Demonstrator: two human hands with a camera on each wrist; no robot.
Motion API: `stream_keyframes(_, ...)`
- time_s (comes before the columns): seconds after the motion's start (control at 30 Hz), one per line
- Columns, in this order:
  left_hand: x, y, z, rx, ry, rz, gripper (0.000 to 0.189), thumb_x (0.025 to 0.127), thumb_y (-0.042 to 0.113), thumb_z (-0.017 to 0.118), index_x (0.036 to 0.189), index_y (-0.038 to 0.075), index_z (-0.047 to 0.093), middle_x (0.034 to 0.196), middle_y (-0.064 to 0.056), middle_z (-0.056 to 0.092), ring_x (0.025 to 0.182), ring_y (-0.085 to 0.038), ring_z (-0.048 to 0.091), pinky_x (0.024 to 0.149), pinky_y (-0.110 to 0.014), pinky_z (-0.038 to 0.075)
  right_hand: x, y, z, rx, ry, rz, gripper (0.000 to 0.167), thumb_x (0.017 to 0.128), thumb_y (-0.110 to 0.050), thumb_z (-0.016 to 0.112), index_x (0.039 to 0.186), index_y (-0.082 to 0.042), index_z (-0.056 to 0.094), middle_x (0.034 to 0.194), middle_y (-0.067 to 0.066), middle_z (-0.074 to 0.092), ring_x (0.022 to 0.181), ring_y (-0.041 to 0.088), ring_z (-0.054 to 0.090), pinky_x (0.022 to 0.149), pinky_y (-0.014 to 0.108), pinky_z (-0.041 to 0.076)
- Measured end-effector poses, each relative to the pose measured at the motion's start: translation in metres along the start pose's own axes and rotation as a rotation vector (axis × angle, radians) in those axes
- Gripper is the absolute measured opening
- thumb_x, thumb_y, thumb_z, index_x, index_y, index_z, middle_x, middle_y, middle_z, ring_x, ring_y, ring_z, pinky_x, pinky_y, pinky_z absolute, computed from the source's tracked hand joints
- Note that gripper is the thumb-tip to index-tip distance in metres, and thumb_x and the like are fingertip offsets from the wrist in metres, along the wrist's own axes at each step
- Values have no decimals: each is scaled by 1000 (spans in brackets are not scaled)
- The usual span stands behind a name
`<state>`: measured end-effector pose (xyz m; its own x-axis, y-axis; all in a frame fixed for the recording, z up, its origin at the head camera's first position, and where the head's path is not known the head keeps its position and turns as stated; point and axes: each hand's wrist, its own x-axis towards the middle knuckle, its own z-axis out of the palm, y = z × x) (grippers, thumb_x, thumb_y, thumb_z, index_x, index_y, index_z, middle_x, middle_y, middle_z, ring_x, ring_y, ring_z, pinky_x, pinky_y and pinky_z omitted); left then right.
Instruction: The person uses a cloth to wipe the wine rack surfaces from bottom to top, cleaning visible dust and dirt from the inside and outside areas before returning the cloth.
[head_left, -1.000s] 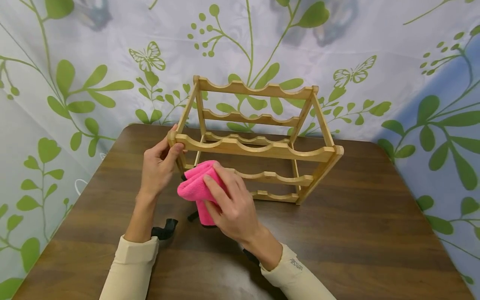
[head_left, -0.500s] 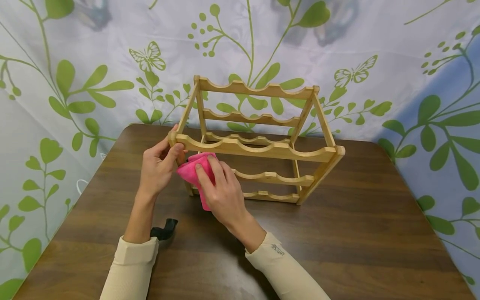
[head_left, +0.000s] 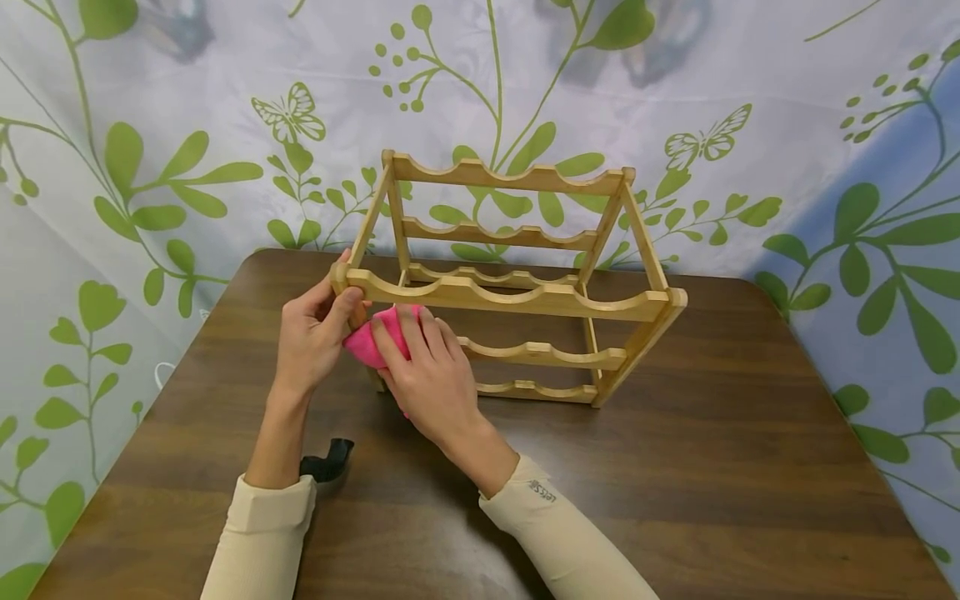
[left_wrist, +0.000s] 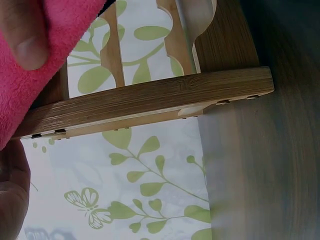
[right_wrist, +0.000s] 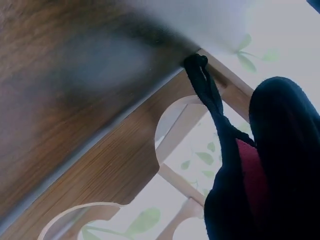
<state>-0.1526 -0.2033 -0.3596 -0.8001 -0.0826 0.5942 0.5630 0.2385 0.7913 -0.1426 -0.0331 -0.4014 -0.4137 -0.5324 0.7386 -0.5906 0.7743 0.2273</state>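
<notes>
A wooden wine rack (head_left: 547,298) with scalloped rails stands on the table in the head view. My left hand (head_left: 306,340) grips its upper front left corner, thumb on the front side. In my right hand (head_left: 431,375) is a folded pink cloth (head_left: 366,345), held against the front left post just below the left thumb. The left wrist view shows the cloth (left_wrist: 65,30) lying over the end of a wooden bar (left_wrist: 150,97), a fingertip pressing on it. A dark hanging loop (right_wrist: 207,90) and a pink patch (right_wrist: 252,170) show in the right wrist view.
The brown wooden table (head_left: 720,467) reaches back to a white curtain (head_left: 570,100) printed with green leaves and butterflies. A black curved piece (head_left: 328,461) shows beside the left sleeve. The rack's far side stands close to the curtain.
My right hand has carried the cloth up and left, onto the rack's front left post, and its fingers now lie flatter over it. The left hand keeps its grip; the rack stays in place.
</notes>
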Motion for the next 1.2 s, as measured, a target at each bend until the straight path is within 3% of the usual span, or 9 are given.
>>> stream_keyframes(0.43, 0, 1, -2, 19, -20, 36, 42, 97, 2, 60, 139, 10, 58, 81, -23, 66, 57, -11, 55, 49, -19, 42, -2, 0, 5, -42, 55, 12, 37, 92, -23, 65, 128, -14, 67, 129, 13, 62, 113, 30, 59, 90, 40, 51)
stream_keyframes(1.03, 1, 3, -2, 37, -33, 50, 43, 97, 0, 58, 139, 8, 57, 84, -24, 67, 71, -10, 64, 57, -20, 49, -10, 5, -2, -53, 50, 6, 36, 90, -17, 68, 126, -13, 67, 127, 15, 62, 111, 32, 59, 99, 41, 46)
stream_keyframes(1.2, 0, 3, -1, 37, -27, 34, 42, 97, 0, 58, 139, 9, 57, 88, -14, 70, 74, -10, 65, 62, -20, 51, -13, 12, -7, -27, 41, 11, 37, 89, -19, 69, 126, -14, 67, 129, 15, 61, 115, 32, 57, 102, 40, 44)
